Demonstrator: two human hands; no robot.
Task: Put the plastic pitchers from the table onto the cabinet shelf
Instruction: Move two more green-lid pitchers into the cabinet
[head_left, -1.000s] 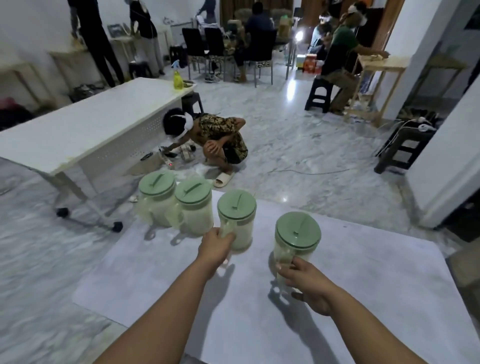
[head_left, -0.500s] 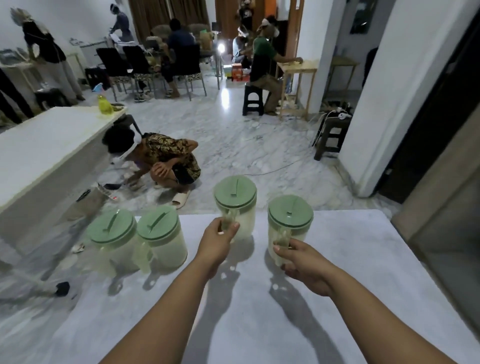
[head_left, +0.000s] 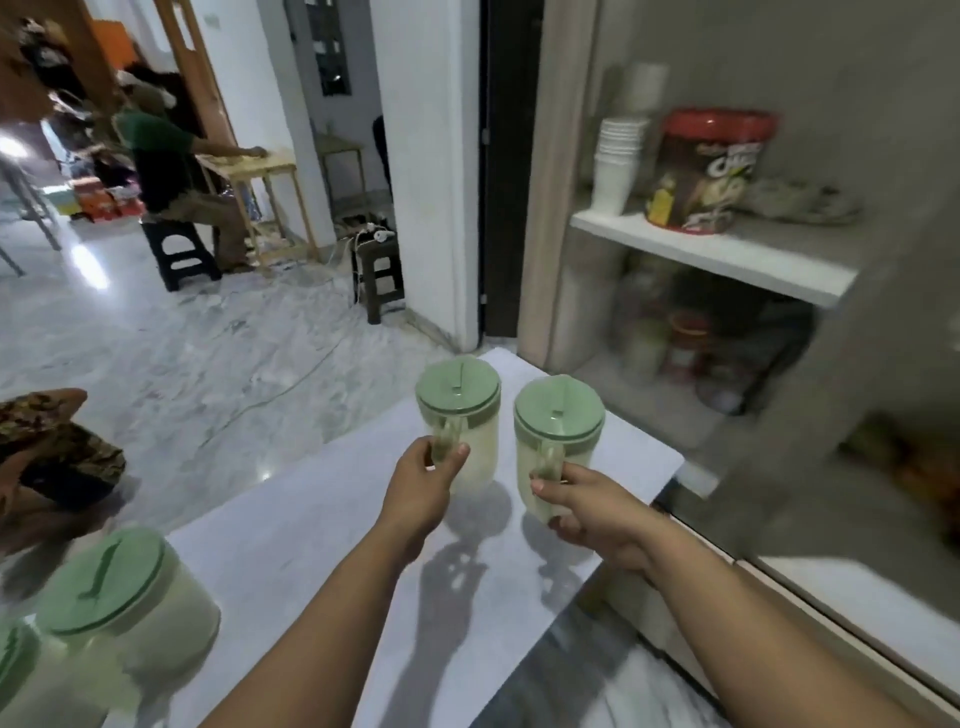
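Now each hand — left (head_left: 421, 488), right (head_left: 597, 506) — grips a pitcher handle.

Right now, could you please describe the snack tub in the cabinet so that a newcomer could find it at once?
Look into the open cabinet on the right and find its white upper shelf. The tub stands there between a stack of white cups and a crumpled grey cloth. It alone has a red lid and a brown printed label.
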